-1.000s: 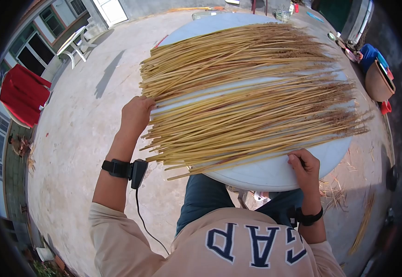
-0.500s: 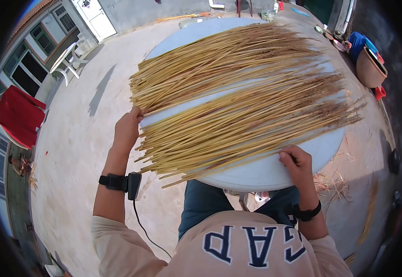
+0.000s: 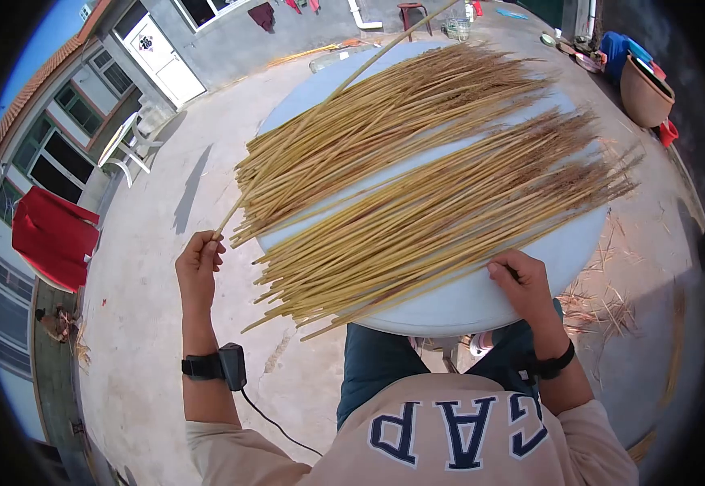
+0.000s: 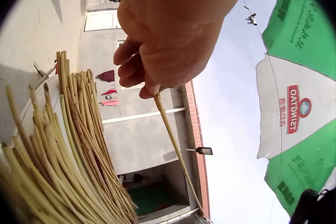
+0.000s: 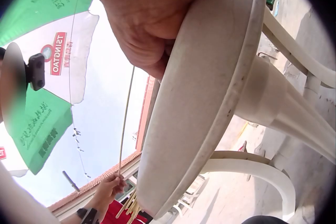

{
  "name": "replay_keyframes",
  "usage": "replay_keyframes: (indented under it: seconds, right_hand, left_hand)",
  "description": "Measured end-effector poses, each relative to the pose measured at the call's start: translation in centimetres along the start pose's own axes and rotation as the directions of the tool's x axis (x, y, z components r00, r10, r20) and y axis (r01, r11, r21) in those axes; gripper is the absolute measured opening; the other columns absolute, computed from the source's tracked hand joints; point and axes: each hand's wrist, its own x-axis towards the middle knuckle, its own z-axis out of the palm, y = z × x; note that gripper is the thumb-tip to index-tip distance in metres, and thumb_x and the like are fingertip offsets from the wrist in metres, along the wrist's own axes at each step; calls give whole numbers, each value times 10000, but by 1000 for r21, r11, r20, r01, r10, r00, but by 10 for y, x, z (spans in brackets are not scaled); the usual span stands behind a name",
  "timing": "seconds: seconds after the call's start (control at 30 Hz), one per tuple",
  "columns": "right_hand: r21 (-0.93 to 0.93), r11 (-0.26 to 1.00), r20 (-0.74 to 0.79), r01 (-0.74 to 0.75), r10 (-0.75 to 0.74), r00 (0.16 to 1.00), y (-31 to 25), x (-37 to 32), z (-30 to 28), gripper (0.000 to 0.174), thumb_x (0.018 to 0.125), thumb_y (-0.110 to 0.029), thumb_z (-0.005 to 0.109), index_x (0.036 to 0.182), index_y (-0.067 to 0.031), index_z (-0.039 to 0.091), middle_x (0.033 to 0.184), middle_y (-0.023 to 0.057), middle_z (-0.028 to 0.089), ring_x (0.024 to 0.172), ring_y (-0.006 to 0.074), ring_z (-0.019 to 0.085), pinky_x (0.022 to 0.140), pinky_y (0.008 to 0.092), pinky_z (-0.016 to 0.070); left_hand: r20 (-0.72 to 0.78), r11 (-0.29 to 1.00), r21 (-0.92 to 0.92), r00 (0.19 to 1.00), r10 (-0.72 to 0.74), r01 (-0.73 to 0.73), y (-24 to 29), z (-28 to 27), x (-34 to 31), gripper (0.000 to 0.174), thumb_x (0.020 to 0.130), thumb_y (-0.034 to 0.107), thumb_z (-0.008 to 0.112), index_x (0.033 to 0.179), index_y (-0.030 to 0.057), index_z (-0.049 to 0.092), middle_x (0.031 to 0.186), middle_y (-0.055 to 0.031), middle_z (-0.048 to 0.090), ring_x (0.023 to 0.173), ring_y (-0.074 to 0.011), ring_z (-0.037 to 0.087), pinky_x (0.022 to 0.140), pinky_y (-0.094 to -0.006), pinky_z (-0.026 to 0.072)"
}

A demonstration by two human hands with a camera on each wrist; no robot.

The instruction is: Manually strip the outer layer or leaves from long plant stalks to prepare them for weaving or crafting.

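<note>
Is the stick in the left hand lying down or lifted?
Lifted: the left wrist view shows the left hand holding the stick clear of other stalks.

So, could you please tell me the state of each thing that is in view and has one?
Table: standing, partly covered
Near pile: spread on the table
Far pile: spread, beyond a gap
Lifted stalk: raised, slanting
Left hand: pinching the lifted stalk near one end
Right hand: curled, at the table's edge
Umbrella: open
White door: closed
Red garment: draped

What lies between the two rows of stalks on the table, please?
A mostly bare strip of pale tabletop, between the far row and the near row; the head view shows it.
</note>
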Motion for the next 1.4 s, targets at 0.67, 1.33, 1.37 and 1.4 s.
replay_keyframes:
  seconds: [0.67, 1.33, 1.37, 1.4]
  right_hand:
    - [194, 981, -71, 26, -12, 997, -33, -19, 14, 113, 808, -35, 603, 908, 13, 581, 821, 37, 506, 706, 73, 521, 590, 198, 421]
    - [406, 859, 85, -312, 304, 949, -36, -15, 13, 162, 789, -14, 481, 933, 34, 537, 756, 52, 586, 604, 72, 548, 519, 210, 454]
    - [415, 853, 98, -318, 305, 947, -35, -15, 13, 187, 786, -7, 468, 955, 23, 543, 758, 42, 578, 568, 68, 534, 485, 200, 444]
    - [412, 853, 100, -320, 307, 947, -34, -16, 13, 187, 786, -7, 468, 955, 23, 543, 758, 42, 578, 568, 68, 534, 485, 200, 444]
  left_hand:
    - [740, 520, -653, 609, 284, 551, 145, 226, -111, 163, 895, 119, 508, 1033, 35, 489, 730, -49, 584, 507, -46, 472, 431, -166, 350]
    - [633, 712, -626, 741, 224, 319, 150, 232, -115, 58, 869, 51, 506, 858, -5, 511, 629, -39, 552, 464, -64, 446, 436, -208, 362]
    - [633, 709, -627, 741, 223, 322, 149, 232, -115, 58, 869, 51, 506, 858, -5, 511, 629, -39, 552, 464, -64, 446, 436, -208, 362]
    - [643, 698, -630, 733, 223, 340, 148, 233, -115, 54, 866, 49, 504, 856, -4, 514, 625, -38, 551, 467, -63, 447, 438, -208, 363]
